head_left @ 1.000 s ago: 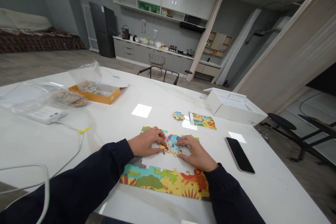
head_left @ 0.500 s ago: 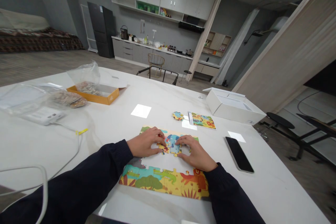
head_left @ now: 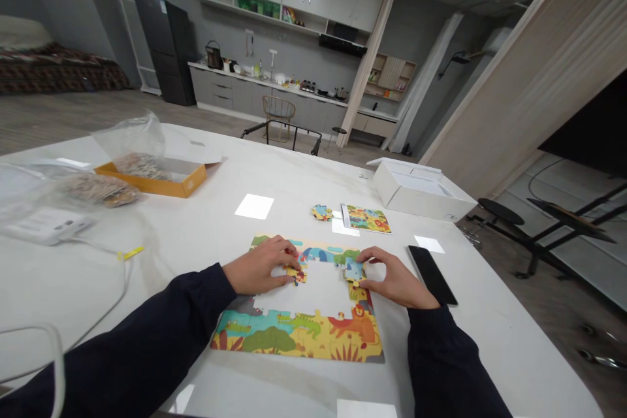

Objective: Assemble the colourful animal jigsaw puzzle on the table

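Note:
A jigsaw puzzle [head_left: 274,338] with a bright animal picture lies on the white table, its border joined around a bare white middle. My left hand [head_left: 264,266] is closed at the inner left side, fingers and thumb on a small yellow puzzle piece [head_left: 298,275]. Between the thumb and fingers of my right hand [head_left: 398,279] is a blue elephant puzzle piece [head_left: 353,269], over the right border. Whether that piece touches the border below, I cannot tell. A small stack of loose pieces [head_left: 322,212] sits beyond the puzzle, beside a picture card [head_left: 367,218].
A black phone [head_left: 432,274] lies right of the puzzle. Farther back stands an open white box [head_left: 421,192]. At left are an orange box [head_left: 189,184], plastic bags of pieces [head_left: 100,189], a white power strip [head_left: 46,225] and its cable.
My right hand has moved right, carrying the blue elephant piece from the puzzle's upper middle to its right border. My left hand stays at the yellow piece. The camera view has shifted slightly.

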{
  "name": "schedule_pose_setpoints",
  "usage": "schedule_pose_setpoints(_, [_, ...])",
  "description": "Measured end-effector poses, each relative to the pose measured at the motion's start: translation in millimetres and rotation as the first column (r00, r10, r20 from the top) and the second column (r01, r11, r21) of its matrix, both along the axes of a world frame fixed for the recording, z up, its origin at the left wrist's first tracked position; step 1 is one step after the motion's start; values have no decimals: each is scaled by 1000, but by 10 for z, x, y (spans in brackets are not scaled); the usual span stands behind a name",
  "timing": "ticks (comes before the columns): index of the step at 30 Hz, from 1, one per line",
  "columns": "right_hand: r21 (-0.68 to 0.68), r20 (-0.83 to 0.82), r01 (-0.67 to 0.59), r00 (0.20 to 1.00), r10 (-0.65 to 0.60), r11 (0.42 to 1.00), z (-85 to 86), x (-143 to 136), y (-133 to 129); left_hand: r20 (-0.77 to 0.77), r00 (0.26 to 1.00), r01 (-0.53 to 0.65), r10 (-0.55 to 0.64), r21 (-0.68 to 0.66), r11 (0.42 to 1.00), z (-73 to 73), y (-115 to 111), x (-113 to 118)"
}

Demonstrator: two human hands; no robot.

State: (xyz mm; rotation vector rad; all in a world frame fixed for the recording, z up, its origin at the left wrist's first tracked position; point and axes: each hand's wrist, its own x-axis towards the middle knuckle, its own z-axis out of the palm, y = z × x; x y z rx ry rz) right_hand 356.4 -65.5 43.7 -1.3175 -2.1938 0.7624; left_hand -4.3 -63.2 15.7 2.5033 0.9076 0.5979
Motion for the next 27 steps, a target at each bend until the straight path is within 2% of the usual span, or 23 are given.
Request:
schedule_pose_setpoints(8, [-22,23,-35,999,35,999,-138,-279,-33,14,1000,4,-4,8,1000,-18,0,-7])
schedule_pose_setpoints(27, [1,7,-63,998,63,998,-192,-273,-23,-8,1000,6,-6,6,1000,-13,4,-2])
